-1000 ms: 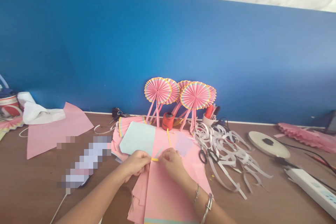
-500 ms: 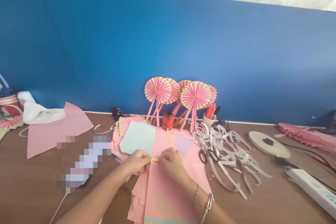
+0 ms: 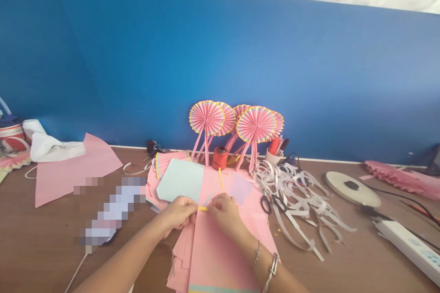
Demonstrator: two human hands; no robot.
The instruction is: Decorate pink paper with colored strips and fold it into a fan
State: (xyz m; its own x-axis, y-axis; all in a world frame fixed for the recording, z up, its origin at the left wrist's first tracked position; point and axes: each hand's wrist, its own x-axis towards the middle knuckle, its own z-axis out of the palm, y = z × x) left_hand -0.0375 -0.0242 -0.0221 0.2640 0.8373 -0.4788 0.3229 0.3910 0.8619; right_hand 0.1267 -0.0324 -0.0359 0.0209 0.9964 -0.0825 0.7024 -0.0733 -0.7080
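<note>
- Left hand [image 3: 181, 213]: nearly closed, thumb and forefinger pinched together on the left end of a short yellow strip [image 3: 203, 208].
- Right hand [image 3: 225, 211]: fingers curled and drawn together at the right end of the same strip; the exact fingertip contact is partly covered by the hand itself.
- The yellow strip lies level between the two hands, just above a pink sheet [image 3: 220, 256] that extends under the right hand and toward the wearer.
- Further pink sheets [image 3: 182, 247] lie unevenly stacked below the left hand.
- Beyond the left hand: a pale blue paper [image 3: 180, 181], flat, with a pleated pink piece [image 3: 172, 163] behind it.
- Just beyond the right hand: a lilac paper [image 3: 240, 187] and a yellow length [image 3: 221, 179] reaching back toward a red spool [image 3: 220, 159].
- Farther beyond both hands: round pleated pink fans [image 3: 206, 119] standing on pink legs, before a blue partition [image 3: 154, 55].
- To the right of the right hand: black-handled scissors [image 3: 274, 201], beside a loose tangle of white strips [image 3: 302, 192].
- Well right of the right hand: a white power strip [image 3: 410, 245] on the brown worktop [image 3: 48, 247].
- Left of the left hand: a pixelated object [image 3: 112, 210], identity not readable.
</note>
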